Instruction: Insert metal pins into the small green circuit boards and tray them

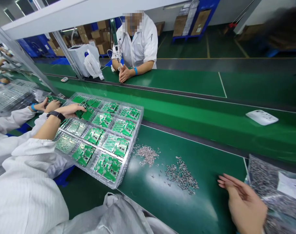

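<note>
The left hand [69,110] seems clamped on a circuit board [88,113]; a loose pinch could drop it. Lower right, the right hand [246,203] is empty, fingers slightly apart.

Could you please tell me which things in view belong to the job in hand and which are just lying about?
Likely part of the job:
boards, at the left hand
tray holding them
metal parts in two heaps
bag near the right hand

Seemingly just lying about:
fan
white plastic piece
cartons behind
</note>
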`<action>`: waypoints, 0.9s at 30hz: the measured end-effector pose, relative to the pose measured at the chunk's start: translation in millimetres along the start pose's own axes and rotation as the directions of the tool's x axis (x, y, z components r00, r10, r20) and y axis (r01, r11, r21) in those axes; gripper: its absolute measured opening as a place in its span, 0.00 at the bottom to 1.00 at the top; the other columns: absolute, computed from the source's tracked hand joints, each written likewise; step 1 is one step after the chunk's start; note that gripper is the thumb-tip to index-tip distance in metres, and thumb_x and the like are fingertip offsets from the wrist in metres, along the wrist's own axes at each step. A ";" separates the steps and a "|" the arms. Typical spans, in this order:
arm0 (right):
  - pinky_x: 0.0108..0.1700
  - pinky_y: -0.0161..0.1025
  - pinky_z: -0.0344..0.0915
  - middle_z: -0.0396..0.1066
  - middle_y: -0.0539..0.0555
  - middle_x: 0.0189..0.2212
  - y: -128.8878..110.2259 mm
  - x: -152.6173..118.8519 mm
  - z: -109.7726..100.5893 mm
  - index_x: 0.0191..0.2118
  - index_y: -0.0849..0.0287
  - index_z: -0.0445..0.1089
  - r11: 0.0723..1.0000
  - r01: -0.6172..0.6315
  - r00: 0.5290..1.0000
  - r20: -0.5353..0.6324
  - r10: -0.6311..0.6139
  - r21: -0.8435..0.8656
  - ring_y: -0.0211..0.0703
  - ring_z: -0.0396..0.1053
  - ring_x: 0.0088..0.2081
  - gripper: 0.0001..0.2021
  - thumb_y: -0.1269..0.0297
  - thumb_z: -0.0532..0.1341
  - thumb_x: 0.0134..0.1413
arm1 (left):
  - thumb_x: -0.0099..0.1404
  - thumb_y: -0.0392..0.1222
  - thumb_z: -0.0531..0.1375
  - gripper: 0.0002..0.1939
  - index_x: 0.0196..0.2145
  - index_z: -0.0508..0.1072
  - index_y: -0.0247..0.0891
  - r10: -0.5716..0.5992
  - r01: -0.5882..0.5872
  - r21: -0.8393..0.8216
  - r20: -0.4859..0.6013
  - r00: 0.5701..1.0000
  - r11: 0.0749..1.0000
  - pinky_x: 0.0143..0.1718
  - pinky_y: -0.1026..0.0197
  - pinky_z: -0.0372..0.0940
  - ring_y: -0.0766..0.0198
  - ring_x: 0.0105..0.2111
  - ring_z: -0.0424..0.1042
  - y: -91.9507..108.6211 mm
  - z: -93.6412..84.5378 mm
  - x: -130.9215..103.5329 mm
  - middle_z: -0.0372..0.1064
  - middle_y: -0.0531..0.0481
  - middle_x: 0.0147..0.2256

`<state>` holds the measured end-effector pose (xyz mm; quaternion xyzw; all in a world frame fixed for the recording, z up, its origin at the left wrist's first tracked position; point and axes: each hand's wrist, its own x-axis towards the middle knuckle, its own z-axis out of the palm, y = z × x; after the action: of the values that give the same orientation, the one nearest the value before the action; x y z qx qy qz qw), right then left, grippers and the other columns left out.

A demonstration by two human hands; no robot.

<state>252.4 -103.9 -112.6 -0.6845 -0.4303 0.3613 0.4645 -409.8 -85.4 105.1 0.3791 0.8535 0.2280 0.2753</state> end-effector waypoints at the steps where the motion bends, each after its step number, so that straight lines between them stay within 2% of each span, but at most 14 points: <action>1: 0.53 0.59 0.71 0.78 0.57 0.36 -0.7 -0.2 0.1 0.40 0.58 0.76 1.000 -0.001 1.000 0.001 0.001 -0.002 0.53 0.75 0.35 0.26 0.42 0.68 0.40 | 0.40 0.51 0.73 0.21 0.28 0.72 0.39 -0.019 0.019 -0.021 0.011 1.000 1.000 0.33 0.52 0.77 0.44 0.40 0.79 1.2 0.6 -3.7 0.78 0.41 0.34; 3: 0.53 0.59 0.71 0.78 0.57 0.36 -1.6 -0.3 0.5 0.40 0.58 0.76 1.000 -0.006 1.000 0.002 0.006 -0.007 0.53 0.75 0.35 0.25 0.43 0.67 0.40 | 0.41 0.49 0.71 0.20 0.31 0.73 0.39 -0.037 0.037 -0.032 0.008 0.999 0.999 0.35 0.51 0.77 0.43 0.43 0.79 3.5 4.0 -10.9 0.79 0.41 0.38; 6: 0.52 0.58 0.72 0.78 0.58 0.36 -2.2 0.0 1.4 0.39 0.58 0.76 1.000 -0.019 1.000 -0.008 0.019 -0.014 0.52 0.75 0.35 0.24 0.45 0.67 0.39 | 0.44 0.50 0.70 0.28 0.44 0.75 0.39 0.031 -0.031 0.047 0.004 1.000 0.998 0.40 0.49 0.76 0.43 0.48 0.77 7.7 15.4 -17.4 0.78 0.40 0.45; 9: 0.51 0.57 0.72 0.78 0.57 0.36 -2.4 0.2 1.6 0.39 0.58 0.76 1.000 -0.019 1.000 -0.010 0.019 -0.013 0.52 0.75 0.35 0.24 0.46 0.67 0.39 | 0.49 0.55 0.68 0.38 0.56 0.71 0.40 0.140 -0.158 0.190 0.103 0.985 0.969 0.41 0.49 0.74 0.45 0.45 0.76 13.7 27.5 -15.8 0.76 0.41 0.47; 12: 0.50 0.55 0.72 0.79 0.57 0.36 -2.9 -0.4 1.0 0.39 0.58 0.76 1.000 -0.009 1.000 -0.001 0.009 -0.014 0.52 0.76 0.35 0.23 0.46 0.67 0.40 | 0.50 0.59 0.67 0.46 0.64 0.66 0.39 0.177 -0.225 0.318 0.171 0.969 0.921 0.41 0.51 0.72 0.48 0.42 0.76 18.3 32.6 -11.1 0.76 0.42 0.46; 15: 0.50 0.55 0.73 0.79 0.58 0.37 -2.7 -1.0 0.2 0.40 0.59 0.76 1.000 -0.001 1.000 0.005 0.001 -0.031 0.52 0.76 0.35 0.23 0.46 0.67 0.42 | 0.49 0.56 0.66 0.48 0.66 0.64 0.40 0.168 -0.229 0.345 0.198 0.966 0.910 0.40 0.54 0.70 0.50 0.40 0.76 18.1 30.9 -11.1 0.76 0.43 0.46; 18: 0.50 0.55 0.73 0.79 0.58 0.36 -1.0 -0.6 -0.4 0.40 0.59 0.76 0.999 0.013 1.000 0.007 -0.012 -0.031 0.52 0.76 0.35 0.23 0.46 0.67 0.43 | 0.48 0.51 0.64 0.39 0.59 0.71 0.39 0.160 -0.205 0.224 0.203 0.966 0.953 0.38 0.56 0.70 0.54 0.38 0.74 15.5 22.7 -14.2 0.76 0.45 0.42; 21: 0.51 0.58 0.74 0.79 0.58 0.37 0.7 0.5 -0.6 0.40 0.59 0.77 0.999 0.014 1.000 0.008 -0.014 -0.034 0.54 0.77 0.36 0.24 0.44 0.67 0.43 | 0.47 0.48 0.65 0.32 0.52 0.75 0.41 0.211 -0.230 0.129 0.149 0.966 0.965 0.40 0.57 0.70 0.56 0.39 0.73 19.6 5.9 -10.3 0.75 0.48 0.41; 23: 0.51 0.58 0.74 0.79 0.59 0.37 1.0 1.1 -0.4 0.40 0.58 0.77 0.999 0.006 1.000 0.014 -0.006 -0.043 0.55 0.77 0.37 0.23 0.45 0.66 0.44 | 0.48 0.48 0.66 0.32 0.53 0.74 0.43 0.252 -0.256 0.120 0.049 0.967 0.959 0.40 0.57 0.70 0.55 0.39 0.74 29.3 -5.6 -0.7 0.75 0.49 0.42; 25: 0.51 0.59 0.74 0.79 0.59 0.38 1.0 1.5 -0.2 0.40 0.58 0.77 0.999 0.004 1.000 0.017 -0.003 -0.048 0.55 0.77 0.37 0.23 0.45 0.65 0.44 | 0.53 0.47 0.65 0.34 0.58 0.70 0.42 0.264 -0.237 0.249 -0.079 0.961 0.939 0.40 0.56 0.68 0.53 0.40 0.74 42.5 -10.4 13.2 0.75 0.48 0.43; 27: 0.51 0.58 0.74 0.80 0.59 0.38 1.4 2.0 -0.2 0.41 0.58 0.77 0.999 0.008 1.000 0.018 -0.007 -0.051 0.55 0.78 0.38 0.23 0.46 0.65 0.44 | 0.58 0.45 0.65 0.35 0.62 0.66 0.38 0.254 -0.155 0.463 -0.160 0.954 0.873 0.44 0.55 0.66 0.49 0.44 0.73 54.4 -4.8 28.4 0.74 0.43 0.46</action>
<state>253.7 -102.3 -114.1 -0.6913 -0.4459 0.3545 0.4445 -400.4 -31.2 132.8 0.4935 0.8624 0.0943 0.0609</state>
